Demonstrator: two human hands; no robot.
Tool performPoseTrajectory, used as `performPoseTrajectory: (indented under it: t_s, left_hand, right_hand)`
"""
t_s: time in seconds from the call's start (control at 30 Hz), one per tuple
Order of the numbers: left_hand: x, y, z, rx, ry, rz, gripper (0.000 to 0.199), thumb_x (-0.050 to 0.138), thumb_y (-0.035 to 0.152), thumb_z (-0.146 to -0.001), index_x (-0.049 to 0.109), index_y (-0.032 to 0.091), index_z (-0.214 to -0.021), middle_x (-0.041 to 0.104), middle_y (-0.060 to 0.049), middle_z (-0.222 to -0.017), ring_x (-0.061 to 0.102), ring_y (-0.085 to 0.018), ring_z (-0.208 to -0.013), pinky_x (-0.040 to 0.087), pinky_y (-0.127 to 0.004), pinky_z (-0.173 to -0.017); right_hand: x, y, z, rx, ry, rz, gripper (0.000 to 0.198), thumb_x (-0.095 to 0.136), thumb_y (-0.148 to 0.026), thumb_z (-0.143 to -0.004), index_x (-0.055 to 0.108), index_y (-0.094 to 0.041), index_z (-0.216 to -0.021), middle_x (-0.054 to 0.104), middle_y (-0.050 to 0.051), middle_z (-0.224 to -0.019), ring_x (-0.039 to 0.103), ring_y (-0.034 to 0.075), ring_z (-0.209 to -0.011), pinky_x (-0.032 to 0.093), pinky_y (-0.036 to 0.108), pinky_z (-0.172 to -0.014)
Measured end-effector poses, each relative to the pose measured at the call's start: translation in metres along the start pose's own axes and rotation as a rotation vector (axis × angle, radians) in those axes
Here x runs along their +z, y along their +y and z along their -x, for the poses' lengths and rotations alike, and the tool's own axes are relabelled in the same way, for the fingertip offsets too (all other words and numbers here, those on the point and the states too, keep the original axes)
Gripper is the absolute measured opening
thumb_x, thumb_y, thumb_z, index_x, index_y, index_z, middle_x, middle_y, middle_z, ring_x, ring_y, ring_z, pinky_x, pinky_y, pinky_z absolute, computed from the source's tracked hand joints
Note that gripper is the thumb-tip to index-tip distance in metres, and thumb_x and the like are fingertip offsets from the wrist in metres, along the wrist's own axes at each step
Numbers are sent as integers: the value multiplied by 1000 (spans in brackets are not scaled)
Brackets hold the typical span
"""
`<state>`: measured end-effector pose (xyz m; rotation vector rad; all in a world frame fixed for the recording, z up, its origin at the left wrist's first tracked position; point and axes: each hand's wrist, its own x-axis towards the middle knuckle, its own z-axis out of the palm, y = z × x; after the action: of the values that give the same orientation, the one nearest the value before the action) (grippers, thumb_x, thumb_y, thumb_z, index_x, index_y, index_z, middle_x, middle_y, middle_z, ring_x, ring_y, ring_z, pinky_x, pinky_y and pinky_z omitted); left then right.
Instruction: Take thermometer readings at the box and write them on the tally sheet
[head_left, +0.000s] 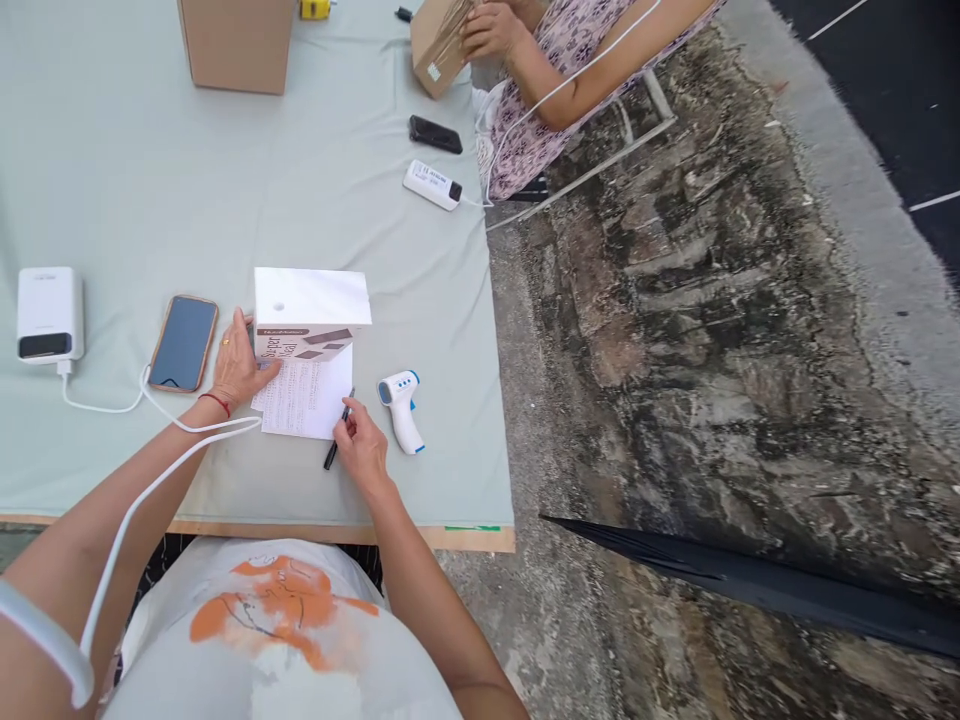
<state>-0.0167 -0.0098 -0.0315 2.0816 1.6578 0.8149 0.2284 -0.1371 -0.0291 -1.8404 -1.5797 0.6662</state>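
A white printed box (311,295) stands on the cloth in front of me, over some sheets of printed paper (304,400). My left hand (238,362) grips its left side, thumb across the near lower corner and fingers along the edge. Beside the paper's right edge, my right hand (363,442) is closed on a black pen (331,456), pinched between thumb and fingers. A white and blue infrared thermometer (403,412) lies just right of that hand. Left of the box rests a smartphone (184,342) in a brown case.
A white power bank (50,312) sits at left, its white cable (142,490) crossing my left forearm. Another white power bank (433,185) and a black device (435,134) lie farther off. A cardboard box (238,40) stands at the back; another person's hand (491,30) holds a carton (439,50).
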Motion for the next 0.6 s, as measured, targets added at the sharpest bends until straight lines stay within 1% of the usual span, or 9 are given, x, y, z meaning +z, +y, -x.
performPoseTrajectory:
  t_s: [0.1, 0.2, 0.27, 0.3, 0.37, 0.43, 0.47, 0.53, 0.6]
  left_hand:
    - [1, 8, 14, -82, -33, -80, 111, 60, 58, -87, 7, -6, -160, 31, -36, -162, 31, -48, -152, 24, -64, -124]
    - [-4, 18, 43, -94, -79, -194, 111, 58, 63, -88, 12, -8, -160, 26, -38, -164, 22, -50, -156, 15, -69, -124]
    - [-11, 26, 66, -52, -114, -271, 107, 57, 63, -90, 17, -8, -160, 24, -38, -164, 20, -50, -157, 13, -70, -124]
    - [-14, 29, 76, -17, -142, -302, 101, 56, 61, -92, 21, -6, -160, 25, -37, -165, 22, -49, -157, 14, -69, -124]
    - [-20, 35, 92, 72, -198, -345, 86, 55, 56, -95, 35, 0, -157, 30, -33, -165, 28, -46, -156, 18, -66, -125]
    - [-23, 40, 101, 165, -235, -365, 76, 58, 57, -94, 47, 9, -152, 34, -27, -165, 31, -46, -155, 23, -64, -124]
    - [-24, 42, 103, 203, -243, -371, 72, 59, 57, -94, 52, 13, -150, 37, -25, -165, 33, -45, -154, 25, -64, -123]
    - [-24, 46, 105, 249, -241, -382, 63, 60, 54, -95, 57, 18, -147, 41, -23, -163, 35, -42, -153, 27, -63, -123]
    - [-22, 49, 105, 261, -217, -392, 53, 58, 47, -98, 60, 20, -143, 45, -23, -160, 39, -40, -152, 28, -62, -123]
  right_hand:
    - [1, 7, 5, -95, 82, -175, 39, 39, -25, -92, 64, -20, -121, 65, 6, -92, 62, 19, -81, 52, 33, -77]
    - [5, 14, 13, -172, 126, -250, 40, 46, -26, -92, 57, -20, -130, 63, 6, -97, 62, 19, -84, 55, 34, -82]
    - [8, 18, 18, -186, 175, -237, 35, 53, -31, -93, 57, -20, -126, 63, 5, -95, 62, 18, -82, 55, 34, -80]
    - [10, 19, 19, -185, 209, -221, 29, 53, -33, -95, 58, -21, -121, 63, 4, -94, 62, 18, -82, 56, 33, -79]
    - [11, 22, 21, -190, 277, -185, 19, 49, -35, -100, 60, -22, -109, 65, 4, -91, 63, 18, -81, 56, 33, -78]
    - [10, 23, 20, -233, 296, -149, 23, 42, -35, -105, 61, -23, -102, 68, 6, -91, 66, 20, -84, 56, 35, -80]
    - [10, 23, 19, -270, 281, -129, 23, 42, -35, -105, 62, -23, -101, 70, 7, -95, 67, 21, -90, 57, 38, -83]
    - [7, 24, 16, -352, 224, -73, 20, 49, -38, -104, 63, -23, -101, 73, 12, -111, 68, 26, -109, 56, 45, -94]
    - [6, 25, 15, -405, 160, -16, 19, 60, -41, -100, 62, -22, -102, 69, 17, -129, 62, 31, -127, 53, 52, -102]
